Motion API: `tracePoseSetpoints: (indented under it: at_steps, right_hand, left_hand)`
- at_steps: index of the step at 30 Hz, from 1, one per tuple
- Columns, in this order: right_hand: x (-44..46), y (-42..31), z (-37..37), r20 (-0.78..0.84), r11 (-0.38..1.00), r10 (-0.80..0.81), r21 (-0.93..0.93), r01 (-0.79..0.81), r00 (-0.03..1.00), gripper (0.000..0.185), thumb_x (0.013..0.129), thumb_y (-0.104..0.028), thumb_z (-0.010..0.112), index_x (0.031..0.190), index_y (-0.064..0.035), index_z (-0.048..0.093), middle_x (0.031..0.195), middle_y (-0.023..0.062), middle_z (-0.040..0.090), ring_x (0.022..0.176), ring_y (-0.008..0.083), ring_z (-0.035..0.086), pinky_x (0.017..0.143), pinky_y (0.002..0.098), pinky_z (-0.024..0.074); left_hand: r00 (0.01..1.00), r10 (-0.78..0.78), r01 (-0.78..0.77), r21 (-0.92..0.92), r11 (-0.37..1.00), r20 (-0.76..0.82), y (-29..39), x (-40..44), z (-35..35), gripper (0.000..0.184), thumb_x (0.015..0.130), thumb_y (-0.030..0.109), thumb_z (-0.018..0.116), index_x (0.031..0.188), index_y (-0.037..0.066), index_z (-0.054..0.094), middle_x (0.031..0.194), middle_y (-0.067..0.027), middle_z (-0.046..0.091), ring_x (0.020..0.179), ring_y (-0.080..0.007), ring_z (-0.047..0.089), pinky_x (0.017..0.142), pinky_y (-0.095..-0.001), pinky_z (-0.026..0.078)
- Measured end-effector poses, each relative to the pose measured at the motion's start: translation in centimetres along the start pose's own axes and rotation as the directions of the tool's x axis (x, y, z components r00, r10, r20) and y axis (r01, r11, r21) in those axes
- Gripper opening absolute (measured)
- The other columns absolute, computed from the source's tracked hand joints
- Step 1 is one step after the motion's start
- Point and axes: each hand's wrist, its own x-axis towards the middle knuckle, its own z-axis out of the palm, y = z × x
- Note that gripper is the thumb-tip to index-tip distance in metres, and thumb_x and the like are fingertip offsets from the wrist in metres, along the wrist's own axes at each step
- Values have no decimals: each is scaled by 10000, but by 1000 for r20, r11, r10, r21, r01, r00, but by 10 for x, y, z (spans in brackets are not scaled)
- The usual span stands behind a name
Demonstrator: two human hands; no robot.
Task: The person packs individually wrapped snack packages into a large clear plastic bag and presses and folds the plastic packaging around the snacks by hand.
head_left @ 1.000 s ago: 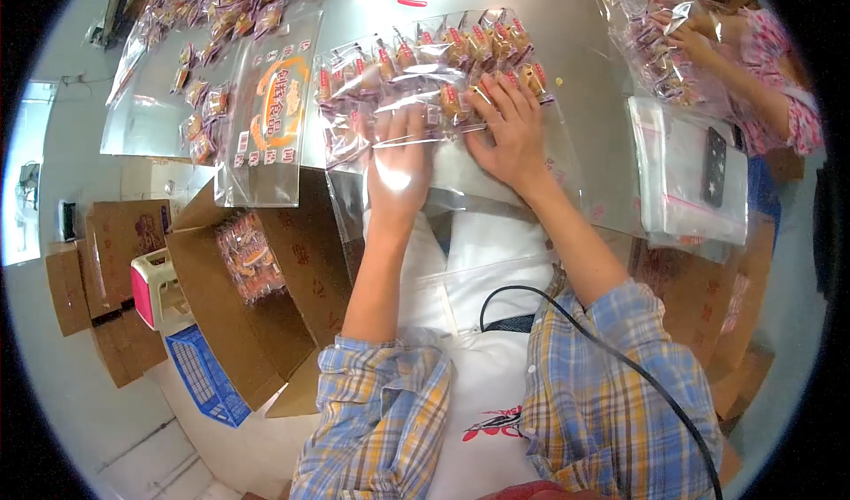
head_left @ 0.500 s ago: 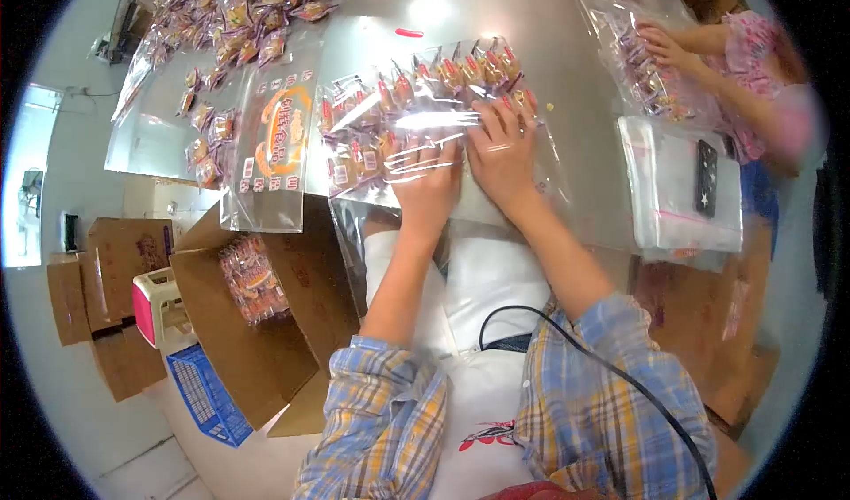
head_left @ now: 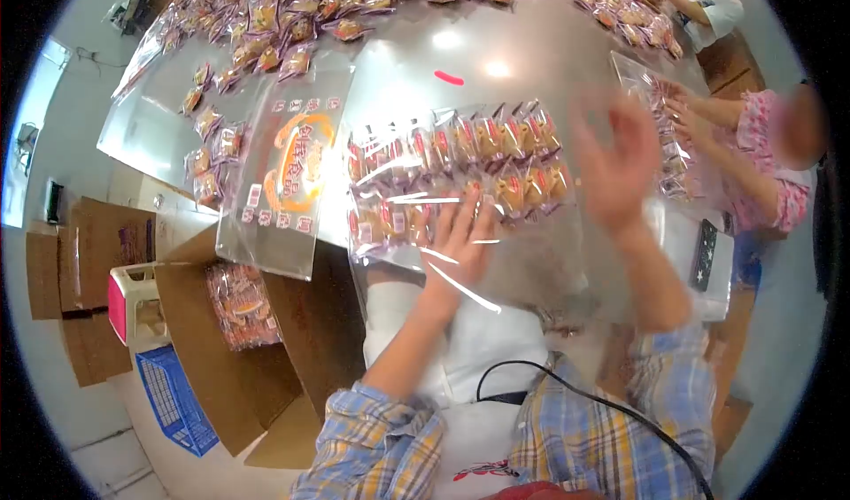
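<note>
A clear plastic bag [head_left: 549,248] lies flat on the metal table, filled with two rows of small wrapped snacks [head_left: 482,137]. My left hand [head_left: 460,243] rests on the lower row with its fingers spread, pressing on the film. Raised to the right of the bag, my right hand [head_left: 617,159] is blurred by motion; its fingers look partly curled, and whether anything is between them cannot be made out. A printed flat bag [head_left: 288,172] lies left of the filled one.
Loose wrapped snacks [head_left: 266,17] are heaped at the table's back left. A co-worker's hands [head_left: 677,106] touch another bag at the right, near a stack of bags with a dark phone [head_left: 705,254] on it. An open carton [head_left: 226,376] stands below left.
My right hand has lifted off the filled bag and moved right. My left hand stays on the bag. The view has shifted, showing more of the table's far side and another person.
</note>
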Motion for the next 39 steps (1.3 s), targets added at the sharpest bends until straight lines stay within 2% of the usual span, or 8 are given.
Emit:
tracePoseSetpoints:
  at_steps: [12, 18, 20, 22, 25, 30, 36, 39]
  right_hand:
    - [196, 326, 199, 460, 511, 257, -811, 285, 850, 991, 732, -528, 877, 1568, -286, 401, 1551, 126, 429, 1422, 430, 439, 1086, 763, 366]
    - [175, 382, 215, 327, 690, -46, -673, 267, 944, 524, 853, -267, 817, 1352, -206, 672, 1360, 189, 518, 1235, 424, 521, 966, 492, 540]
    - [170, 366, 200, 304, 831, -210, -445, 334, 929, 502, 875, -311, 831, 1291, -76, 677, 1169, 148, 598, 1076, 303, 612, 935, 424, 514]
    - [155, 309, 174, 283, 964, 153, -254, -80, 947, 533, 902, -316, 813, 1320, -27, 651, 1100, 100, 645, 963, 200, 667, 781, 363, 577]
    - [118, 218, 118, 400, 592, 618, 329, -736, 677, 481, 980, -359, 713, 1299, -11, 624, 1091, 89, 723, 959, 189, 735, 773, 365, 641]
    - [41, 62, 19, 466, 334, 709, 439, -834, 529, 553, 1060, -452, 538, 1395, -13, 560, 1254, 150, 710, 1098, 291, 720, 937, 478, 593]
    - [-74, -55, -41, 374, 148, 746, 713, -685, 551, 616, 1075, -480, 494, 1488, -25, 464, 1435, 187, 591, 1269, 382, 623, 997, 587, 561]
    - [-131, -99, -36, 549, -135, 624, 777, -615, 557, 612, 1090, -470, 449, 1498, -14, 450, 1461, 208, 571, 1299, 426, 597, 1014, 637, 537]
  left_hand:
    - [992, -10, 3, 60, 998, 128, 1, -13, -7, 368, 1016, 328, 567, 1367, 303, 672, 1502, 74, 605, 1395, -149, 523, 1234, -452, 204]
    - [965, 44, -73, 103, 992, 258, -4, -13, -17, 420, 1063, 323, 451, 1462, 321, 583, 1553, 88, 559, 1458, -144, 466, 1260, -458, 149]
    - [973, 31, -47, 66, 997, 229, -4, -11, -15, 418, 1063, 338, 454, 1456, 317, 592, 1554, 76, 560, 1459, -143, 461, 1253, -459, 157]
    - [985, 25, -33, 48, 998, 172, -2, -15, -9, 409, 1061, 342, 451, 1434, 315, 618, 1549, 72, 566, 1444, -143, 479, 1249, -452, 163]
    - [998, 56, -62, -190, 980, -36, -7, -21, 0, 275, 981, 279, 634, 1234, 292, 742, 1433, 66, 652, 1383, -159, 544, 1203, -556, 243]
    - [989, 145, -142, -243, 959, -7, -6, -18, -29, 211, 873, 195, 772, 1083, 217, 778, 1293, 52, 713, 1308, -210, 610, 1163, -647, 282]
    - [994, 85, -108, -621, 776, -66, 40, -66, -86, 213, 746, 68, 850, 926, 92, 739, 1101, -39, 752, 1038, -252, 673, 957, -412, 468]
    - [977, -206, 172, -767, 618, 53, 56, -76, -134, 564, 759, 145, 890, 1249, 30, 635, 1182, -115, 670, 1048, -246, 638, 830, -348, 503]
